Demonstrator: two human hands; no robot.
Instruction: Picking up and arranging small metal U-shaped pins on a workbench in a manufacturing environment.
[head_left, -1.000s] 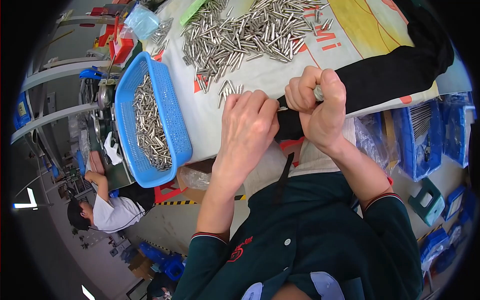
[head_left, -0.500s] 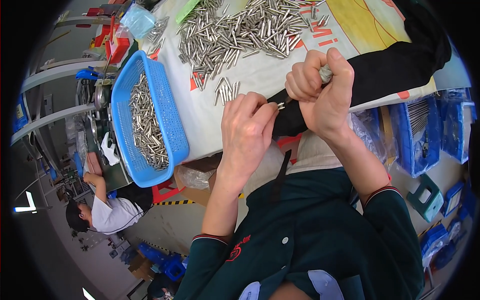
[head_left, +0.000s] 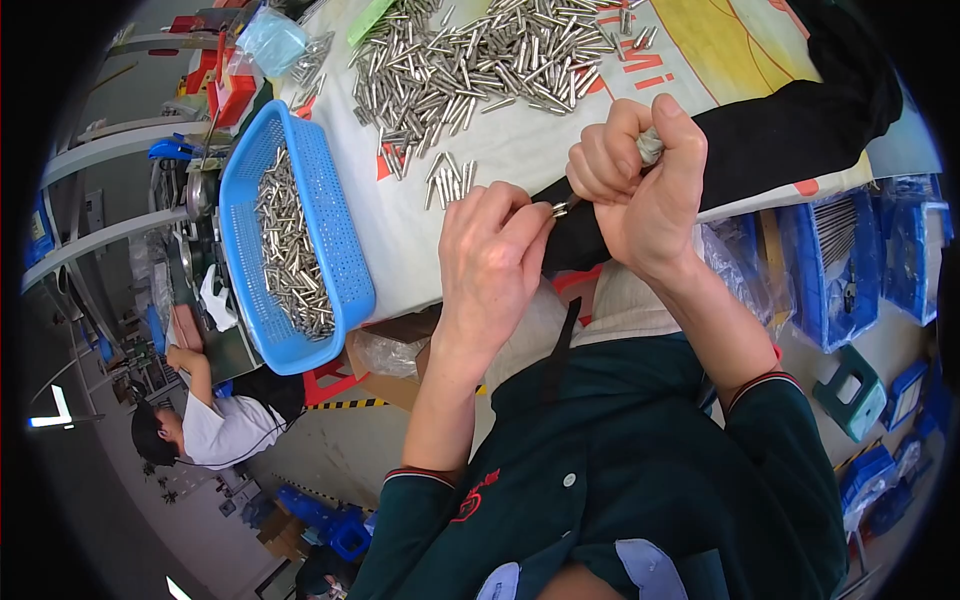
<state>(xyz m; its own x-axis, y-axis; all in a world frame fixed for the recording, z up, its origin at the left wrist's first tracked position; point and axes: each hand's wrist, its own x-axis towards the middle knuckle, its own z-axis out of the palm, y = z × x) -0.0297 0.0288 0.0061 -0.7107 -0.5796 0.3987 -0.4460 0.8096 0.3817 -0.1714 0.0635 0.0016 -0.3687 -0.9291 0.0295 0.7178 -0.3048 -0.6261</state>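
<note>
My left hand [head_left: 492,268] is closed, its fingertips pinching a small silver metal pin [head_left: 560,210] whose end sticks out toward the right. In my right hand [head_left: 648,190] is a hand tool [head_left: 651,148] with a pale wrapped handle; its thin dark tip meets or nearly meets the pin's end, and fingers hide most of it. Both hands are above a black cloth [head_left: 760,140] along the near table edge. Just beyond my left hand lies a small group of metal pins [head_left: 450,182], with a large loose pile of pins [head_left: 480,62] farther off.
Left on the table stands a blue perforated basket [head_left: 345,240] partly filled with similar pins. A pale printed cloth [head_left: 400,265] covers the table. Blue bins [head_left: 835,270] and a green stool [head_left: 850,393] are at the right. Another person [head_left: 215,425] works at far left.
The tool's tip has come closer to the pin's end, and my left hand has shifted very slightly. Both grips stay the same.
</note>
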